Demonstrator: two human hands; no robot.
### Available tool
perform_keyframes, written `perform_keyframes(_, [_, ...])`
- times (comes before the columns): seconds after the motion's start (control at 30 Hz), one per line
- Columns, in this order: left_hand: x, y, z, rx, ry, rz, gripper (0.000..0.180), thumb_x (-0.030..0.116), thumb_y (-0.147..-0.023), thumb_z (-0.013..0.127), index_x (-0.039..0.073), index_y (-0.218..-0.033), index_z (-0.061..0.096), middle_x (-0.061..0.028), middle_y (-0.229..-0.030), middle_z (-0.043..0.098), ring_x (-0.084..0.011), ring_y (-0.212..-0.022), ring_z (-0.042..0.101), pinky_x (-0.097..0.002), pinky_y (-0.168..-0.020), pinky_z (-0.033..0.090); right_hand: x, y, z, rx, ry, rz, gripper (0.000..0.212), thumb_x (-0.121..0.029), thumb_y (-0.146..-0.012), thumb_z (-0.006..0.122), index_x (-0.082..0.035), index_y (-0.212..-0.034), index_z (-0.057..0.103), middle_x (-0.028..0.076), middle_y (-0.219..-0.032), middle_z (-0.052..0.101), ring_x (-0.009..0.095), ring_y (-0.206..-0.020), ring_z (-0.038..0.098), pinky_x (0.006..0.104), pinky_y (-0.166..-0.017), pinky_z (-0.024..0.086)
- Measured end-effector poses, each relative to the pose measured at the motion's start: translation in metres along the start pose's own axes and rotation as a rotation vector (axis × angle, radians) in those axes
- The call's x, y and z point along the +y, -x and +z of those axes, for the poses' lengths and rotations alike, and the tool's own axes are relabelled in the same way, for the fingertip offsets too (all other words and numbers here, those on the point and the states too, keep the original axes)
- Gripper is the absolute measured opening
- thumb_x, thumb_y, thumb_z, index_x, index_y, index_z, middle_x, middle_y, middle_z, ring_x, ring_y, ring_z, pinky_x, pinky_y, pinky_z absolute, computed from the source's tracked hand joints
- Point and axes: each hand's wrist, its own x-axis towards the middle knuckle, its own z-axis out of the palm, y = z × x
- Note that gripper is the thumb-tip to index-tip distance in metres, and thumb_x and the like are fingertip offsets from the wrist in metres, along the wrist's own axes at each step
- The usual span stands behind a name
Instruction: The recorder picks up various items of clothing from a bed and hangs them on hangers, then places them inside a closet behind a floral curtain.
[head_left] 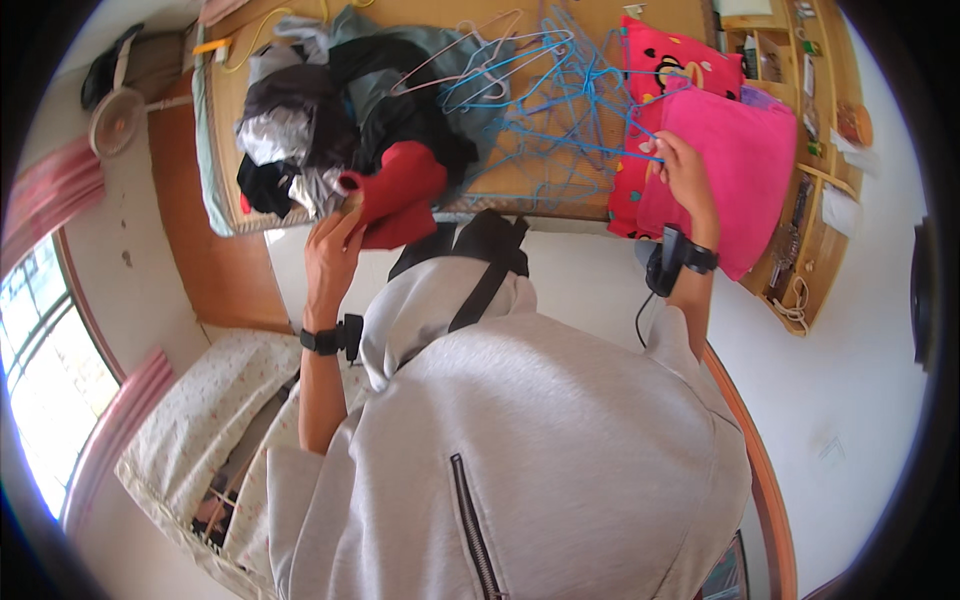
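My left hand [335, 240] is closed on the edge of a red garment [405, 190], which lies at the front of a heap of clothes. Between the fingers of my right hand [685, 165] is the end of a blue clothes hanger [600, 152]. That hanger reaches left toward a tangle of other blue hangers [590, 75] on the bed. A pale hanger [460, 65] lies over the grey-green cloth [400, 50] behind the heap. Dark and silvery clothes [290, 120] are piled beyond my left hand.
A pink folded cloth [735, 165] and a red patterned pillow [665, 50] lie at the bed's right side. Along the right wall runs a wooden shelf [815, 240] with small items. At the left stand a fan [118, 120] and a cloth-covered piece of furniture [200, 420].
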Motion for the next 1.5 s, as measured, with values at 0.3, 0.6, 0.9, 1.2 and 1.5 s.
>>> perform_keyframes(0.3, [0.029,0.021,-0.054,0.014,-0.117,0.32,0.038,-0.009,-0.07,0.067,0.01,-0.101,0.078,-0.0074,-0.096,0.062,-0.0248,-0.09,0.064,-0.0379,-0.078,0.054,-0.111,0.021,0.025,-0.269,-0.534,-0.302,0.027,-0.015,-0.107,0.051,0.001,-0.123,0.064,0.008,-0.108,0.069,0.009,-0.075,0.061,0.0238,-0.064,0.051])
perform_keyframes(0.6, [0.019,0.057,-0.053,0.184,0.088,0.201,0.022,-0.009,-0.076,0.072,0.003,-0.095,0.074,-0.0106,-0.097,0.071,-0.0261,-0.084,0.071,-0.0354,-0.075,0.058,-0.151,0.05,0.056,-0.48,-0.463,-0.329,0.021,-0.013,-0.105,0.054,0.004,-0.108,0.066,0.005,-0.093,0.067,0.01,-0.073,0.059,0.0254,-0.068,0.051])
perform_keyframes(0.9, [0.026,0.058,-0.057,0.179,0.159,0.119,0.018,-0.007,-0.078,0.074,-0.001,-0.094,0.068,-0.0114,-0.097,0.073,-0.0267,-0.085,0.071,-0.0331,-0.076,0.058,-0.148,0.072,0.067,-0.529,-0.426,-0.267,0.021,-0.013,-0.104,0.056,0.004,-0.103,0.067,0.003,-0.076,0.062,0.009,-0.069,0.058,0.0243,-0.065,0.049])
perform_keyframes(1.2, [0.03,0.057,-0.06,0.144,0.153,0.138,0.017,-0.002,-0.076,0.076,0.001,-0.087,0.063,-0.0085,-0.102,0.07,-0.0286,-0.088,0.07,-0.0369,-0.076,0.058,-0.149,0.081,0.062,-0.453,-0.485,-0.279,0.021,-0.012,-0.104,0.056,0.004,-0.108,0.068,0.003,-0.081,0.063,0.008,-0.07,0.058,0.0236,-0.064,0.049])
perform_keyframes(1.5, [0.026,0.057,-0.06,0.141,0.145,0.081,0.017,-0.003,-0.078,0.078,0.0,-0.088,0.064,-0.0103,-0.107,0.072,-0.0282,-0.091,0.071,-0.0343,-0.079,0.058,-0.155,0.075,0.065,-0.538,-0.41,-0.278,0.015,-0.008,-0.102,0.057,0.003,-0.103,0.067,0.004,-0.088,0.067,0.008,-0.071,0.06,0.0233,-0.063,0.05])
